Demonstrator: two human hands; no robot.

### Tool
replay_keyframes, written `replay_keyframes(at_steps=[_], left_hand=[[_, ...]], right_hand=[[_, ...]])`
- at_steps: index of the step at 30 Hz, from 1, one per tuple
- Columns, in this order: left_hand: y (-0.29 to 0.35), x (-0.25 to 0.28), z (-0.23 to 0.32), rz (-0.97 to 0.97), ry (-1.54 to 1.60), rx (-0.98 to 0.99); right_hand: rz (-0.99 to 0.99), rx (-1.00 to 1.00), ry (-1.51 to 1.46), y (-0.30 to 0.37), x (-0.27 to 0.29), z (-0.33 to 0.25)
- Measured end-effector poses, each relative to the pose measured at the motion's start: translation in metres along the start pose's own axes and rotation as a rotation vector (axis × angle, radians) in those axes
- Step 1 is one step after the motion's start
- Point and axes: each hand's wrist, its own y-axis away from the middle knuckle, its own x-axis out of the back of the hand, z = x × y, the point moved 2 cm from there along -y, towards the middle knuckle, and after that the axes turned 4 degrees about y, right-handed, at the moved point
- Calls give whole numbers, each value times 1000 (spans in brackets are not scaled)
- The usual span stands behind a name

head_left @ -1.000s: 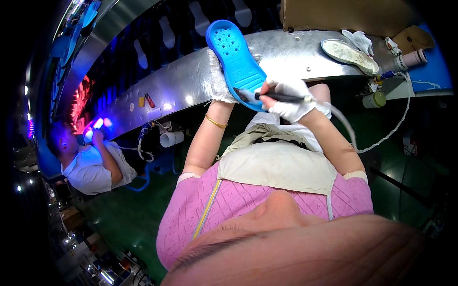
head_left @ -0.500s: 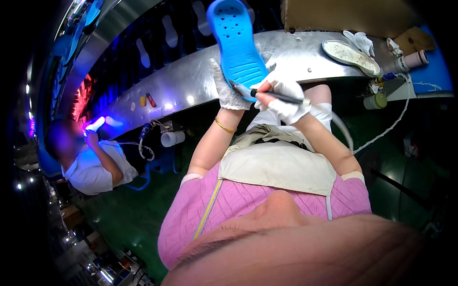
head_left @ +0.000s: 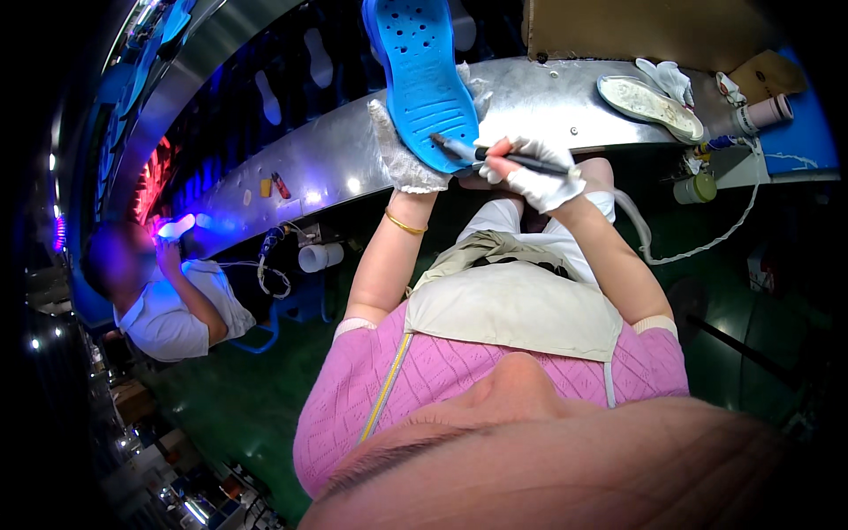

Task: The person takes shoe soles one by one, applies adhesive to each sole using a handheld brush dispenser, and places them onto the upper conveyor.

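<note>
A blue shoe sole (head_left: 431, 104), with small holes in its forefoot and ridges across its middle, is held out over the metal bench edge. My left hand (head_left: 399, 157), in a white glove, grips it from below around the heel part; most of its fingers are hidden behind the sole. In my right hand (head_left: 541, 181), also gloved but with some fingertips bare, is a brush (head_left: 458, 148) with a dark handle, pinched like a pen. Its dark tip lies over the heel area of the sole; whether it touches cannot be made out.
A curved metal bench (head_left: 331, 177) runs across in front of me, with dark racks of soles behind it. At right lie a pale sole (head_left: 649, 108), white cloth and a cardboard box (head_left: 649, 34). A person (head_left: 181, 300) sits at left, near blue light. A hose (head_left: 638, 230) hangs beside my right arm.
The sole and my left hand have shifted left and slightly away from me. The brush tip has gone from the heel's left edge onto its upper face.
</note>
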Motion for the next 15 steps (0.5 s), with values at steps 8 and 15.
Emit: replay_keyframes(at_steps=[8, 15], left_hand=[[-3, 9, 10, -179, 265, 60], [-12, 9, 22, -304, 288, 106]], right_hand=[[-28, -43, -23, -3, 5, -5], [-70, -169, -152, 17, -1, 8]])
